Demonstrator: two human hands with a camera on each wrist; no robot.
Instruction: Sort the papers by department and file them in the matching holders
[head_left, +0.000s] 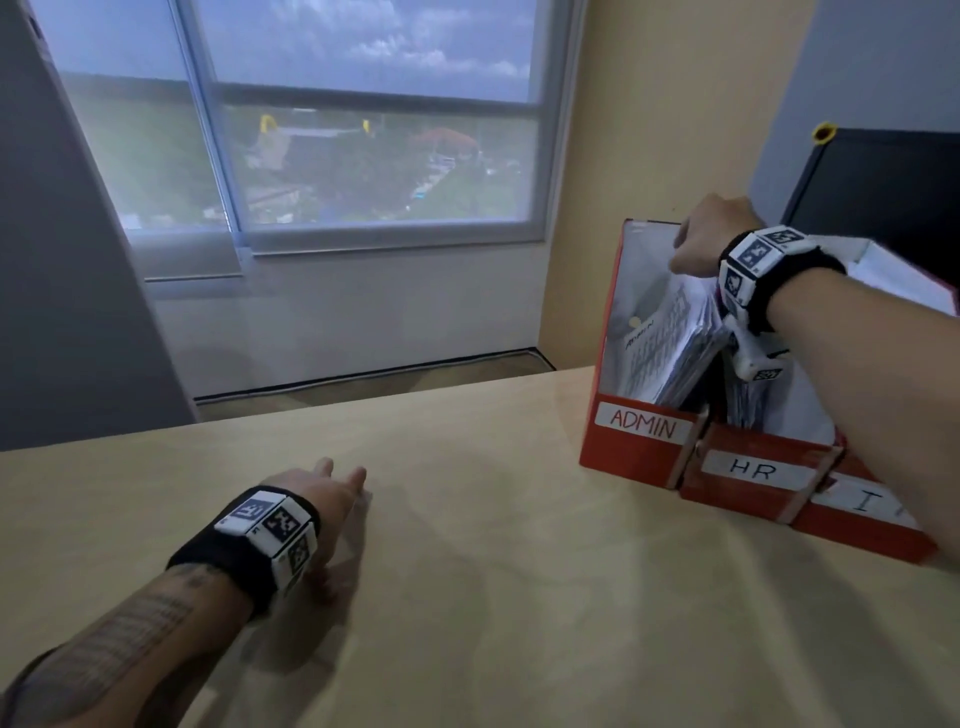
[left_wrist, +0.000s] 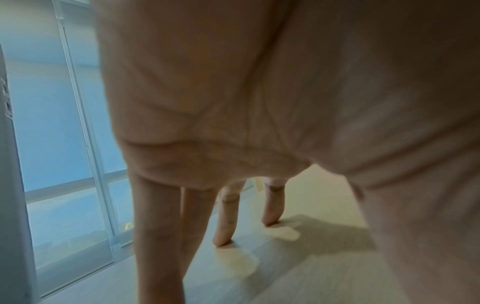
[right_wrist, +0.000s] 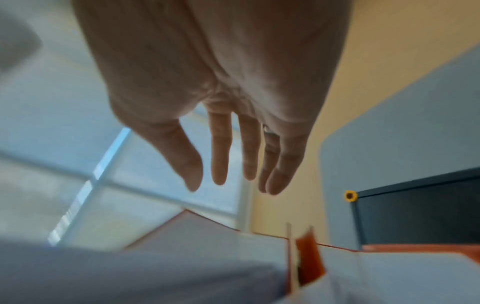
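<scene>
Two open hands (head_left: 322, 499), papers (head_left: 670, 343) filed

Table (head_left: 519, 597) smooth pale wood; holders (head_left: 631, 452) matt red, probably cardboard.

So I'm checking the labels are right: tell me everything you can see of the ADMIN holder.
The ADMIN holder is a red, cardboard-looking magazine file with a pale inside, a low front and a taller back. A white strip on the front reads ADMIN in red handwriting. It stands upright on the wooden table, leftmost in the row, beside the HR holder. A sheaf of printed papers leans inside it. The right hand is above its top; contact is unclear.
</scene>
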